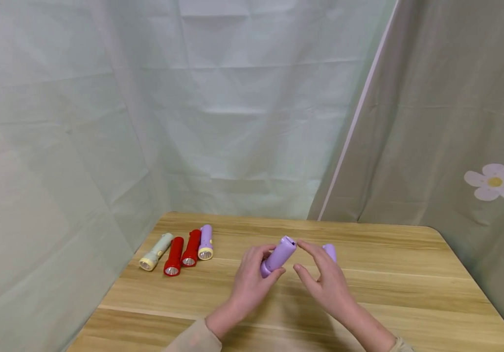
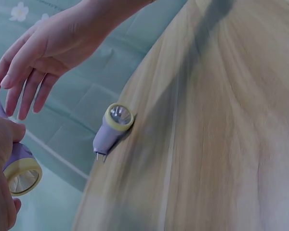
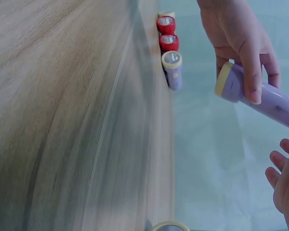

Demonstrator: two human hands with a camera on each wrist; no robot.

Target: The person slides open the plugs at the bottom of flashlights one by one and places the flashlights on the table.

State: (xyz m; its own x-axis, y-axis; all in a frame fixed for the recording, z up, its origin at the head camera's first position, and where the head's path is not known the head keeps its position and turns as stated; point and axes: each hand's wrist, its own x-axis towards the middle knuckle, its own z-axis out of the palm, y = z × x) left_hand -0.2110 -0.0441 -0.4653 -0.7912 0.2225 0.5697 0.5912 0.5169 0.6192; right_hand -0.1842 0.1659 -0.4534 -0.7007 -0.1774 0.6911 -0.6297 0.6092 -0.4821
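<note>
Six flashlights come under my review. One, a held purple flashlight (image 1: 280,255), is above the middle of the table (image 1: 410,278), gripped by my left hand (image 1: 250,276), its yellow-rimmed head toward the near left and its tail raised to the far right. My right hand (image 1: 329,281) grasps nothing that I can see: its fingers are spread loosely by that tail, the forefinger so close that contact cannot be determined. As to progress, I judge the work to be partway. Four lie grouped at the far left: a pale flashlight (image 1: 158,250), a nearer red flashlight (image 1: 174,255), a farther red flashlight (image 1: 192,246) and a grouped purple flashlight (image 1: 206,238), all lenses facing near. A loose purple flashlight (image 2: 106,134) lies apart, right of centre, metal prongs (image 2: 104,158) showing at its tail; I judge it left to handle. Whether the four are finished cannot be established. Markings: no brand, label or writing is legible; one small mark (image 3: 279,108) on the held barrel cannot be read.
</note>
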